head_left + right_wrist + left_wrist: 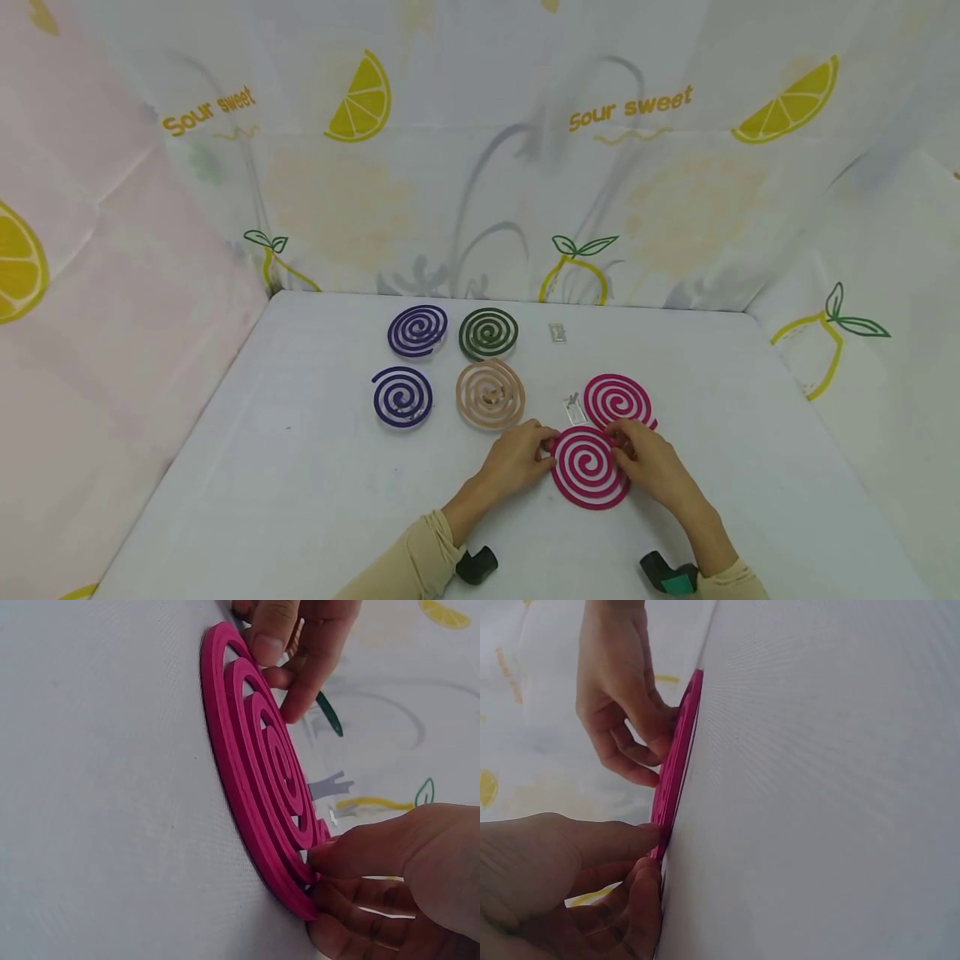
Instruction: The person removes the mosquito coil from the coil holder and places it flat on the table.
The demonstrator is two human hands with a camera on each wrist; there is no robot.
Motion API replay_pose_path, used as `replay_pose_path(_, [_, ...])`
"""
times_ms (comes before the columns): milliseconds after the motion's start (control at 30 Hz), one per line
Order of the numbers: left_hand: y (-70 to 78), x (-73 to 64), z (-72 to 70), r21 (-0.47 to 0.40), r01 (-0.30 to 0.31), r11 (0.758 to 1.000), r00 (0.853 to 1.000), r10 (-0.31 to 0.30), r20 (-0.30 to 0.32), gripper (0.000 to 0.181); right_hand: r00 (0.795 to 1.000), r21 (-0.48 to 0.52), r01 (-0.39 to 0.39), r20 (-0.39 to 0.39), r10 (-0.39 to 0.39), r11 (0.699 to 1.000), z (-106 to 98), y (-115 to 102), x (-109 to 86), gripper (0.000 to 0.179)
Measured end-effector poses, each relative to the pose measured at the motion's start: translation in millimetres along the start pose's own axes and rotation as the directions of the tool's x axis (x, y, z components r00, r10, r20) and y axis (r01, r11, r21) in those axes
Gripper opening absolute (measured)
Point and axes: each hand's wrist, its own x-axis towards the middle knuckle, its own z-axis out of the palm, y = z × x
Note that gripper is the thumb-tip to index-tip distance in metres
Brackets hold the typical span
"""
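A pink mosquito coil (591, 505) lies nearest the front of the group, between both hands. My left hand (513, 458) pinches its left edge with thumb and fingertips. On the opposite edge, my right hand (652, 462) pinches the coil between thumb and fingers. The right wrist view shows the coil (225, 750) low over the white tabletop, its rings nested flat. Just behind it lies a second pink coil (617, 377), partly covered by the right hand's fingers. Beside that one, a small metal coil stand (574, 409) rests on the table.
To the left are two dark purple coils (401, 425) (417, 308), a tan coil (491, 427) and a dark green coil (488, 311). Another metal stand (557, 333) lies at the back. Black wrist devices (477, 566) (667, 573) sit by both sleeves. Printed cloth walls (480, 83) enclose the table.
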Motion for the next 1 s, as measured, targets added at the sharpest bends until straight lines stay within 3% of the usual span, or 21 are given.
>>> replay_pose_path(267, [0.0, 0.3, 0.5, -0.009, 0.007, 1.0, 1.0, -0.007, 0.008, 0.032, 1.0, -0.003, 0.011, 0.0, -0.011, 1.0, 0, 1, -0.4, 0.027])
replay_pose_path(667, [-1.0, -1.8, -5.0, -0.055, -0.018, 0.998, 1.0, 0.018, -0.011, 0.025, 0.994, -0.018, 0.096, -0.056, -0.096, 0.995, -2, -9, 8.7, 0.027])
replay_pose_path(833, [0.0, -1.4, -16.2, -0.059, -0.032, 0.998, 0.999, 0.031, -0.021, 0.022, 0.985, 0.038, 0.166, -0.057, -0.163, 0.985, -1, -20, 16.7, 0.028])
replay_pose_path(1000, [-1.5, 0.9, -35.4, -0.139, -0.029, 0.99, 1.0, 0.029, -0.006, 0.02, 0.974, 0.073, 0.222, -0.062, -0.218, 0.972, 1, -32, 26.6, 0.028])
